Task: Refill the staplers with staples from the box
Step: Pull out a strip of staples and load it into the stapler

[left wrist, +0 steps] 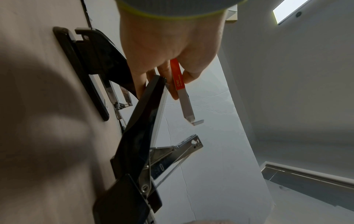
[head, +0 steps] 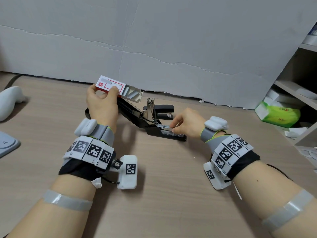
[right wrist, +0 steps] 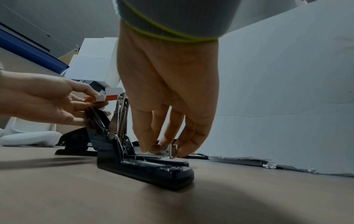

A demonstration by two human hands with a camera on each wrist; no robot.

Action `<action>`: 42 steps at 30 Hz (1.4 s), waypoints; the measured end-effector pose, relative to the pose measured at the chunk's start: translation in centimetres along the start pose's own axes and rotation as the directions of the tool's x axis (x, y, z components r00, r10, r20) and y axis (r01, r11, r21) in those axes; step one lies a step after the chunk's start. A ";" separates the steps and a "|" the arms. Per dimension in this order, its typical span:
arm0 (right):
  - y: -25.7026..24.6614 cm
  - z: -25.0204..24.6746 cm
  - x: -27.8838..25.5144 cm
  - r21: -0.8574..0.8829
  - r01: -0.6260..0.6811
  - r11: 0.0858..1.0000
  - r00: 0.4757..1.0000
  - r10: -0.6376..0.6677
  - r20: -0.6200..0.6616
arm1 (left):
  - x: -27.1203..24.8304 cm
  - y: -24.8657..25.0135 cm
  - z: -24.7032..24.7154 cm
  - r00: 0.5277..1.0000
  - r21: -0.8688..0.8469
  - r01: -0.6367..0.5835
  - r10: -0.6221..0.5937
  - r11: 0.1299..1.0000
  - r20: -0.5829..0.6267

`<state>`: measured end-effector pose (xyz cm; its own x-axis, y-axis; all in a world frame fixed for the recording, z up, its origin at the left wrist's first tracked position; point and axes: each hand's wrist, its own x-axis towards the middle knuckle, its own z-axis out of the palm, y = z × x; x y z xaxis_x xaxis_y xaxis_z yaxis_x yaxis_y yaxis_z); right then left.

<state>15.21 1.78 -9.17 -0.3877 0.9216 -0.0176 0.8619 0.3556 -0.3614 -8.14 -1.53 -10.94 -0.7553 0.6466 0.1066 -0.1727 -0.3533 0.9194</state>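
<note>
Red-and-white staple box (head: 109, 86), black stapler (head: 164, 133) with silver metal, wood-grain table (head: 163, 194), green-and-white packet (head: 277, 114)

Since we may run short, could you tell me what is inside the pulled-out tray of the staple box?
The staple box tray holds loose silver staple strips lying askew; whatever remains under the sleeve is hidden.

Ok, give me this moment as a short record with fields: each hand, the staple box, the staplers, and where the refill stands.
left hand: holds the staple box in the air above the table
staple box: tray slid partly out, staples visible inside
right hand: pinches a strip of staples at the magazine of the open stapler
open stapler: black, lid swung up and back, base flat on table
second stapler: black, lying behind the open one
stage: strip at the channel, lid not yet closed
</note>
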 end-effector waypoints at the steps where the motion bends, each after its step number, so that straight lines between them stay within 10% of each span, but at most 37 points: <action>1: -0.1 0.0 -0.1 -0.006 0.008 1.000 1.000 -0.008 0.014 | 0.0 0.0 0.0 1.000 0.001 0.000 0.000 1.000 0.000; 20: 2.3 -0.9 -1.2 -0.055 -0.023 0.998 0.998 0.026 0.061 | -0.4 0.4 0.0 1.000 -0.005 0.010 -0.010 1.000 0.009; 31: -8.7 -4.2 -1.6 0.139 0.330 0.934 0.899 -0.266 -0.347 | -1.4 1.6 0.2 0.985 0.082 -0.160 0.153 0.984 0.076; 42: -11.0 -3.2 -0.3 -0.033 0.331 0.943 0.929 -0.331 -0.163 | -2.4 2.1 0.1 0.963 0.077 -0.143 0.121 0.987 0.242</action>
<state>6.91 -1.94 -2.24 -0.5926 0.7639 0.2557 0.6957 0.6453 -0.3156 -6.61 -3.74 -9.18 -0.5947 0.7438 0.3053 -0.0138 -0.3891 0.9211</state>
